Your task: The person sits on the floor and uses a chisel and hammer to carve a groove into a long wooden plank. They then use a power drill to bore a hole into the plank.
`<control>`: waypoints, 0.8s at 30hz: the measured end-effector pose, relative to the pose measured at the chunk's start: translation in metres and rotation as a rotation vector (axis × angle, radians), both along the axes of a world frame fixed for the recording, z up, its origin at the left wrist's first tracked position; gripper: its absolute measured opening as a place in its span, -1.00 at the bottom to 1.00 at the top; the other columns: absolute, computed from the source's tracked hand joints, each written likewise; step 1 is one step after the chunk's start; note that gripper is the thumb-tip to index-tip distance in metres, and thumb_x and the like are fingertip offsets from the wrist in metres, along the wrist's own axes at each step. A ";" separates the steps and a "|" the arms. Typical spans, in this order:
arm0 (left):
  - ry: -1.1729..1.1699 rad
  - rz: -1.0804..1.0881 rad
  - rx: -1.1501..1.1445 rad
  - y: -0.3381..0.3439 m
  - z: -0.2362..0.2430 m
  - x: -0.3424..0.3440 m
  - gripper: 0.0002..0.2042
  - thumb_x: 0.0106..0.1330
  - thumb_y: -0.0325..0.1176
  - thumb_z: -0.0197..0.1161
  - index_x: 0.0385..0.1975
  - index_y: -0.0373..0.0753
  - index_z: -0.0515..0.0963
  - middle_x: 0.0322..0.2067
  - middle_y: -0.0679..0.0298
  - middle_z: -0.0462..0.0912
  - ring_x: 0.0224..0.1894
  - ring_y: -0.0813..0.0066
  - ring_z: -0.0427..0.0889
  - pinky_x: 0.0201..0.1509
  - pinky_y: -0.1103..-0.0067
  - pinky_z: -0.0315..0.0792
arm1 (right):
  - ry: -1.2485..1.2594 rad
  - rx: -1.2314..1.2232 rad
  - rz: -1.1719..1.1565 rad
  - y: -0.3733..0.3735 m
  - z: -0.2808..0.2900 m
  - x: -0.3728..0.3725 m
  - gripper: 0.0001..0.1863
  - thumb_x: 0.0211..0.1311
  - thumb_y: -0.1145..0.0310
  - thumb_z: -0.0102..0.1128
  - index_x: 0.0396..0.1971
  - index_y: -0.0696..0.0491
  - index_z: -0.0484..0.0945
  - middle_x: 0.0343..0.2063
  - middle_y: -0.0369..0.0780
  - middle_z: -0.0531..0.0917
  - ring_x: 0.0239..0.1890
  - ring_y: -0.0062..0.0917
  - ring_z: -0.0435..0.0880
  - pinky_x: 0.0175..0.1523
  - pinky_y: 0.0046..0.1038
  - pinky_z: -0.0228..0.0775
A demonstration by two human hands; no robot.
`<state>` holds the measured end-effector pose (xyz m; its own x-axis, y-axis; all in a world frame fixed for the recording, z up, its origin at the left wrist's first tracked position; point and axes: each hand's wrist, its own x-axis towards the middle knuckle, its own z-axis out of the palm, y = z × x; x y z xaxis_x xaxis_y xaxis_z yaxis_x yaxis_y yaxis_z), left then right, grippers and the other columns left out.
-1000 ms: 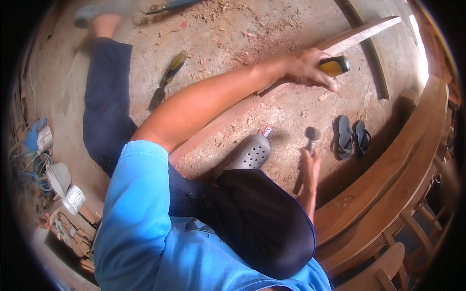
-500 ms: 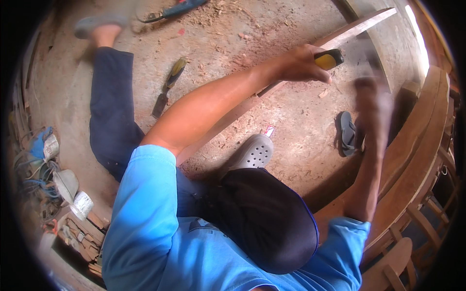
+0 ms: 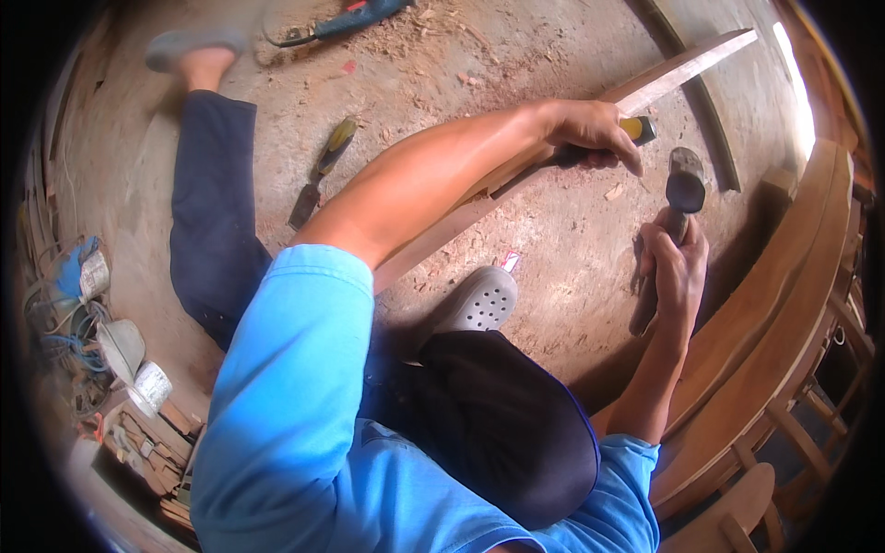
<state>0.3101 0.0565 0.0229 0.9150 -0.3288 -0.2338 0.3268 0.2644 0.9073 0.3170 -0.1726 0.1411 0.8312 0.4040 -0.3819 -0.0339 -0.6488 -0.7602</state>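
Note:
My left hand (image 3: 590,129) is closed around a chisel whose yellow and black handle (image 3: 638,129) sticks out to the right. The blade is hidden behind the hand and forearm. Under that arm a long wooden beam (image 3: 687,69) runs slantwise across the floor, from beside my knee to the upper right. My right hand (image 3: 678,263) grips a hammer (image 3: 685,184) by its handle, the head pointing up and away from me. Hammer and chisel handle are apart.
A second chisel (image 3: 323,170) with a yellow and black handle lies left on the floor. Beyond it is a corded blue power tool (image 3: 359,18). Wood shavings are scattered about. Curved planks (image 3: 774,341) line the right side; cables and cups (image 3: 120,346) crowd the left.
The hammer and right hand, blurred before, have come down nearer to me and slightly left. My left hand has tilted and shifted a little, still around the chisel.

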 end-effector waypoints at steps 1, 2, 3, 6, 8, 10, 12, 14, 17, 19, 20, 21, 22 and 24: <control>0.041 0.040 0.104 -0.002 -0.002 0.000 -0.69 0.16 -0.12 0.56 -0.47 -0.22 0.64 -0.62 0.39 0.60 -0.62 0.60 0.53 -0.53 0.61 0.42 | 0.009 0.024 0.021 -0.006 -0.001 -0.001 -0.89 0.19 0.50 0.27 -0.43 0.12 0.49 -0.66 -0.37 0.47 -0.69 -0.73 0.40 -0.56 -0.60 0.21; 0.031 0.191 0.283 -0.007 -0.003 -0.002 -0.65 0.14 -0.08 0.57 -0.42 -0.24 0.64 -0.58 0.36 0.63 -0.56 0.56 0.57 -0.46 0.57 0.47 | 0.015 0.054 0.018 -0.010 -0.002 -0.002 -0.89 0.19 0.52 0.28 -0.42 0.12 0.50 -0.66 -0.37 0.46 -0.69 -0.73 0.40 -0.55 -0.61 0.22; 0.050 0.360 0.497 -0.016 -0.002 -0.006 -0.61 0.12 -0.05 0.57 -0.38 -0.26 0.64 -0.54 0.33 0.65 -0.50 0.52 0.62 -0.39 0.52 0.52 | 0.010 0.043 -0.037 -0.012 -0.003 -0.003 -0.90 0.19 0.52 0.28 -0.42 0.12 0.50 -0.65 -0.37 0.47 -0.69 -0.73 0.40 -0.55 -0.61 0.22; -0.039 0.513 0.582 -0.026 0.001 -0.016 -0.59 0.12 0.00 0.55 -0.31 -0.24 0.65 -0.48 0.28 0.69 -0.40 0.47 0.67 -0.25 0.48 0.56 | 0.080 0.077 -0.063 -0.011 -0.001 -0.010 -0.90 0.21 0.55 0.27 -0.41 0.12 0.50 -0.62 -0.37 0.49 -0.68 -0.73 0.41 -0.54 -0.62 0.24; -0.110 0.547 0.562 -0.025 0.008 -0.017 -0.61 0.14 -0.02 0.55 -0.31 -0.23 0.65 -0.48 0.32 0.69 -0.42 0.47 0.65 -0.25 0.48 0.55 | 0.027 0.092 -0.108 -0.007 0.003 -0.014 -0.91 0.21 0.56 0.27 -0.40 0.13 0.52 -0.62 -0.37 0.49 -0.66 -0.73 0.41 -0.54 -0.62 0.24; -0.143 0.535 0.490 -0.019 0.015 -0.013 -0.60 0.14 -0.03 0.56 -0.32 -0.25 0.65 -0.48 0.33 0.69 -0.42 0.49 0.63 -0.25 0.49 0.54 | 0.048 0.062 -0.150 -0.005 0.009 -0.015 -0.92 0.21 0.56 0.30 -0.37 0.14 0.55 -0.61 -0.36 0.50 -0.65 -0.73 0.42 -0.53 -0.62 0.24; -0.246 0.563 0.445 -0.014 0.020 -0.011 -0.62 0.15 -0.03 0.58 -0.35 -0.21 0.65 -0.48 0.37 0.68 -0.42 0.57 0.59 -0.27 0.49 0.51 | -0.048 0.181 -0.119 -0.010 0.014 -0.012 -0.92 0.21 0.57 0.30 -0.33 0.17 0.57 -0.60 -0.34 0.52 -0.64 -0.71 0.43 -0.52 -0.63 0.22; -0.231 0.553 0.463 -0.013 0.021 -0.012 -0.63 0.15 -0.03 0.58 -0.34 -0.19 0.65 -0.48 0.39 0.68 -0.43 0.58 0.60 -0.27 0.49 0.51 | -0.075 0.271 -0.075 -0.019 0.021 -0.006 -0.90 0.19 0.58 0.30 -0.31 0.20 0.57 -0.59 -0.31 0.54 -0.64 -0.70 0.45 -0.52 -0.63 0.19; -0.227 0.558 0.414 -0.018 0.018 -0.018 -0.64 0.17 -0.05 0.58 -0.31 -0.19 0.65 -0.45 0.40 0.70 -0.42 0.59 0.61 -0.26 0.51 0.53 | -0.235 0.292 -0.061 -0.030 0.042 0.011 -0.87 0.20 0.56 0.25 -0.26 0.16 0.53 -0.62 -0.32 0.46 -0.66 -0.67 0.39 -0.52 -0.63 0.19; -0.209 0.554 0.384 -0.020 0.014 -0.021 -0.64 0.18 -0.07 0.58 -0.28 -0.19 0.65 -0.43 0.40 0.71 -0.40 0.58 0.63 -0.24 0.53 0.54 | -0.305 0.366 -0.041 -0.025 0.066 0.026 -0.89 0.24 0.52 0.25 -0.27 0.16 0.52 -0.60 -0.32 0.45 -0.64 -0.68 0.36 -0.51 -0.64 0.19; -0.192 0.548 0.386 -0.021 0.013 -0.024 -0.64 0.18 -0.08 0.58 -0.26 -0.20 0.65 -0.42 0.39 0.72 -0.39 0.58 0.64 -0.23 0.54 0.55 | -0.357 0.443 -0.067 -0.020 0.083 0.033 -0.89 0.24 0.54 0.26 -0.27 0.16 0.52 -0.58 -0.31 0.46 -0.62 -0.69 0.38 -0.50 -0.63 0.22; -0.179 0.543 0.390 -0.021 0.011 -0.025 -0.64 0.18 -0.10 0.58 -0.24 -0.21 0.65 -0.41 0.39 0.73 -0.39 0.58 0.66 -0.22 0.56 0.56 | -0.378 0.503 -0.116 -0.011 0.098 0.039 -0.89 0.24 0.56 0.26 -0.26 0.16 0.53 -0.57 -0.30 0.48 -0.61 -0.69 0.41 -0.49 -0.62 0.26; -0.210 0.531 0.405 -0.021 0.010 -0.026 -0.64 0.19 -0.10 0.58 -0.23 -0.21 0.65 -0.40 0.38 0.73 -0.36 0.57 0.67 -0.20 0.56 0.57 | -0.418 0.550 -0.224 0.000 0.113 0.044 -0.88 0.24 0.58 0.27 -0.26 0.16 0.53 -0.56 -0.29 0.49 -0.59 -0.69 0.43 -0.49 -0.61 0.29; -0.244 0.488 0.441 -0.019 0.010 -0.029 -0.64 0.20 -0.12 0.57 -0.20 -0.23 0.65 -0.38 0.36 0.73 -0.31 0.57 0.68 -0.16 0.56 0.58 | -0.247 0.731 -0.183 0.029 0.124 0.051 -0.88 0.27 0.57 0.26 -0.24 0.15 0.54 -0.53 -0.29 0.49 -0.52 -0.69 0.45 -0.41 -0.59 0.35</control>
<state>0.2810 0.0379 0.0332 0.9773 0.2110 -0.0198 0.0376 -0.0806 0.9960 0.3679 -0.1436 0.2652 0.9348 0.3297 0.1318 0.1334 0.0178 -0.9909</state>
